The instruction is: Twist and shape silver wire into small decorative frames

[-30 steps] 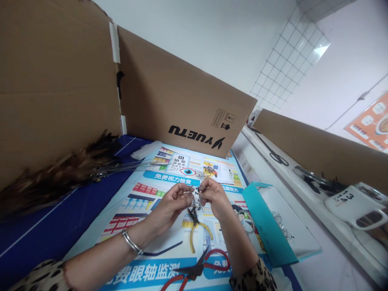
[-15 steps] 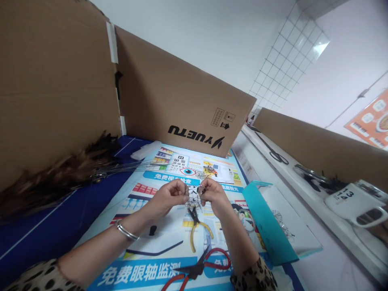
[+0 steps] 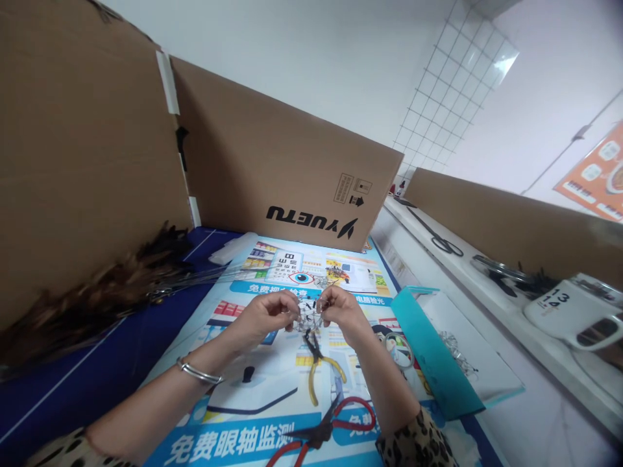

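A small tangle of thin wire with dark bits, a wire piece (image 3: pixel 308 314), is held between my two hands over the printed sheet. My left hand (image 3: pixel 272 311) pinches its left side with thumb and forefinger. On the opposite edge, my right hand (image 3: pixel 341 312) grips it the same way. Just below the wire piece lie yellow-handled pliers (image 3: pixel 315 360), jaws pointing up toward it. Nearer to me rest red-handled scissors (image 3: pixel 318 433) with their blades apart. The fingertips partly hide the wire.
Brown feathers (image 3: pixel 111 285) and long thin wires lie at the left. A cardboard panel (image 3: pixel 277 155) stands behind. On the right are a teal box (image 3: pixel 435 357) with wire pieces inside and a ledge bearing a white mug (image 3: pixel 574 314) and black scissors (image 3: pixel 445 245).
The camera view has shifted slightly. Both hands still pinch the wire piece, the left hand a little farther left; the pliers and red-handled scissors lie as before.
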Demonstrator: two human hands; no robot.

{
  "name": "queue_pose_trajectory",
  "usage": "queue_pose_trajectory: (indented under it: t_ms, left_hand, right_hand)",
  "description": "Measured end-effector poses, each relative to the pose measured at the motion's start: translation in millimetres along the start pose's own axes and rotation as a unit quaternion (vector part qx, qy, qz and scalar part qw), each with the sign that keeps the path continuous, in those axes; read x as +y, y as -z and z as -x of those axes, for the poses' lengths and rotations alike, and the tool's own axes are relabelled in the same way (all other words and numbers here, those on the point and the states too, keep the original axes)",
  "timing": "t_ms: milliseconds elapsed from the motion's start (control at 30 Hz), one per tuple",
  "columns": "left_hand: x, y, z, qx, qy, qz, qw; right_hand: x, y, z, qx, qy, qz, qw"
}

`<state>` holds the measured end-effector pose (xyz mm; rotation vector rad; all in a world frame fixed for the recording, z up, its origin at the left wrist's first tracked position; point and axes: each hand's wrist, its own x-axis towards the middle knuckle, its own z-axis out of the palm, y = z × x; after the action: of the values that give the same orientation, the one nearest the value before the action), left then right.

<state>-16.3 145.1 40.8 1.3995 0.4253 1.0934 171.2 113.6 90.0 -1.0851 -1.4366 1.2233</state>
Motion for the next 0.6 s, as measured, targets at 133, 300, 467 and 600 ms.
queue_pose_trajectory:
  t_ms: [133, 300, 467, 600]
  left_hand:
    - [1.1, -1.7, 0.8, 0.0, 0.003, -0.009, 1.0]
    - [2.4, -3.3, 2.4, -0.001, 0.015, -0.015, 1.0]
    - [3.5, -7.1, 2.8, -0.011, -0.008, -0.047, 0.999]
    - [3.0, -8.2, 4.2, -0.021, -0.027, -0.055, 0.998]
  right_hand:
    - [3.4, 2.0, 0.3, 0.009, -0.002, 0.008, 1.0]
    - [4.8, 2.7, -0.8, 0.016, 0.007, -0.005, 1.0]
    - [5.9, 3.2, -0.3, 0.018, 0.003, -0.021, 1.0]
    - [6.9, 3.2, 1.0, 0.015, 0.007, -0.03, 0.999]
